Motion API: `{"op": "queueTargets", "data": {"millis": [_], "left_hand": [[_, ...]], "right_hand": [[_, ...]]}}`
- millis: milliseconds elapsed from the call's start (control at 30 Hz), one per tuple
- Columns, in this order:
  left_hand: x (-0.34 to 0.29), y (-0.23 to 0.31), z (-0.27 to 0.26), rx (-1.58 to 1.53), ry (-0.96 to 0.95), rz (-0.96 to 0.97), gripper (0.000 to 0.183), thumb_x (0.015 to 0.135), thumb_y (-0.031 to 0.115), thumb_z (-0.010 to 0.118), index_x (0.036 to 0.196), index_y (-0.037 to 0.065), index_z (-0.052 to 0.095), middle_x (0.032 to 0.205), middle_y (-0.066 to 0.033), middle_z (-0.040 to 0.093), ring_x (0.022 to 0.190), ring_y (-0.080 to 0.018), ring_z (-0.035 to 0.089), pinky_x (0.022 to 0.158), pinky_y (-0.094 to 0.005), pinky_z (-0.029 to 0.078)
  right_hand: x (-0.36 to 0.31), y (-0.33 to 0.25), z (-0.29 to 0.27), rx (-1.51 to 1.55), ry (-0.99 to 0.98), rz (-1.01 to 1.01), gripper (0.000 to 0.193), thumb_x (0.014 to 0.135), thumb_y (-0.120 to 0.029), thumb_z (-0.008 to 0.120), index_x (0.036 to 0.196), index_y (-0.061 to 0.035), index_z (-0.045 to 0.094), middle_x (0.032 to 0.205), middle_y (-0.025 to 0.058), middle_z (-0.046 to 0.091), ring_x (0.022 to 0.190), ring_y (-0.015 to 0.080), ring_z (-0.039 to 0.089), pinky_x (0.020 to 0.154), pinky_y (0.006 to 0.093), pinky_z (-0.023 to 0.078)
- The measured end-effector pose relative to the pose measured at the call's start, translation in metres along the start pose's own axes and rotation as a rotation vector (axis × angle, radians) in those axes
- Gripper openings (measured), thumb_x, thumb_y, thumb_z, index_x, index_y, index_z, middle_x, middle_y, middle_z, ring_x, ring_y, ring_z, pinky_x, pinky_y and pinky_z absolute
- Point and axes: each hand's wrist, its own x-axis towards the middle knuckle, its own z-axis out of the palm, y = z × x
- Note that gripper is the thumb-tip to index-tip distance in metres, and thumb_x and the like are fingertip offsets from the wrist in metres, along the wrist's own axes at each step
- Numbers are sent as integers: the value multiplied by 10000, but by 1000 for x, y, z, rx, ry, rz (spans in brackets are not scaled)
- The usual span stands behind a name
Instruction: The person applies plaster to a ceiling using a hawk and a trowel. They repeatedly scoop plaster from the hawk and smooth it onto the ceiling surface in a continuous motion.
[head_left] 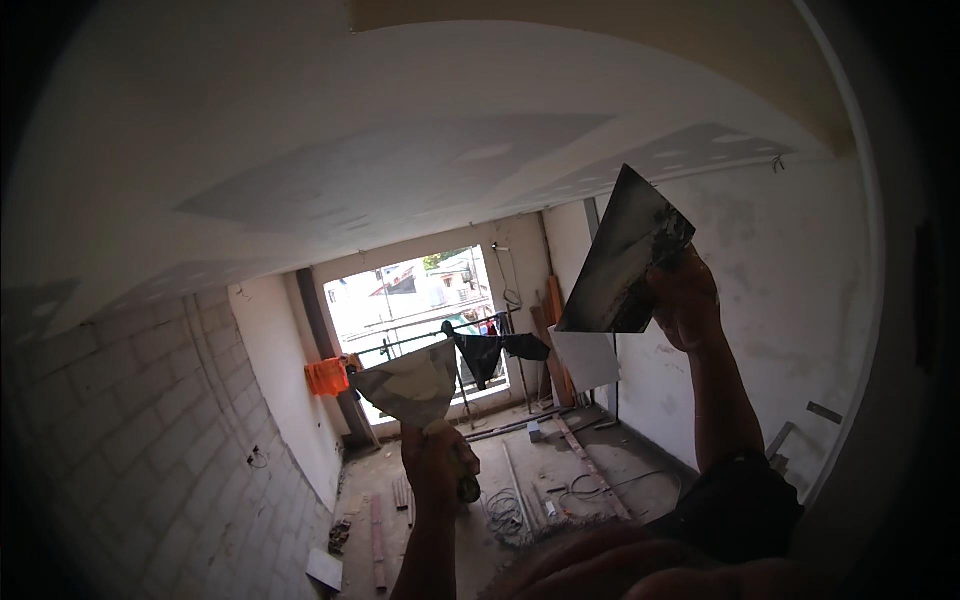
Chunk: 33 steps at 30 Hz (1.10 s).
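My left hand (430, 465) is closed round the handle of a putty knife (415, 385), its broad fan-shaped blade pointing up with pale filler smeared over it. Higher up on the right, my raised right hand (690, 300) grips a wide, dark, flat-bladed plastering knife (620, 265) near its right edge; its handle is hidden by the fingers. Dark and pale smears mark that blade. The two blades are apart. Above them spreads the ceiling (330, 100), with grey and whitish patches of filler.
A bright window opening (400, 290) is at the far end, with clothes hung on a bar (400, 342), an orange cloth (326, 377) among them. A block wall (130, 400) stands left. Planks (590, 465) and coiled cable (505, 510) lie on the floor below.
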Motion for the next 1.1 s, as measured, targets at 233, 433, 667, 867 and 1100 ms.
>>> {"op": "queueTargets", "data": {"millis": [233,433,667,867,1100], "left_hand": [[1,0,6,22,-47,16,442,902,17,515,1334,72,444,748,-60,545,520,-143,546,428,-303,494],[6,-3,6,3,12,-16,395,902,16,519,1287,72,453,744,-61,550,515,-139,549,422,-297,496],[9,-10,9,37,-48,-14,398,901,25,517,1287,90,444,741,-56,547,507,-138,544,420,-303,497],[9,-13,8,30,-1,-37,411,894,18,514,1291,90,440,746,-52,539,513,-135,543,417,-300,498],[8,-19,8,-1,-23,-41,411,891,9,507,1287,88,433,737,-53,531,506,-134,538,410,-300,493]], "right_hand": [[26,-40,-9,-87,-83,-378,335,974,39,595,1304,-16,581,1204,97,671,1119,210,661,1028,389,514],[83,-92,57,-892,-150,-1085,258,934,-8,719,1190,14,698,1163,130,742,1071,236,710,944,334,568],[202,-156,54,-1339,-375,-1643,303,970,-15,632,1266,-25,694,1283,124,702,1163,291,684,995,372,565],[258,-160,121,-1372,-483,-1681,395,887,67,638,1254,-60,706,1293,94,703,1201,284,667,1033,376,554],[279,-153,158,-1387,-539,-1634,527,790,163,644,1240,-100,720,1305,60,705,1245,276,648,1077,381,541]]}}
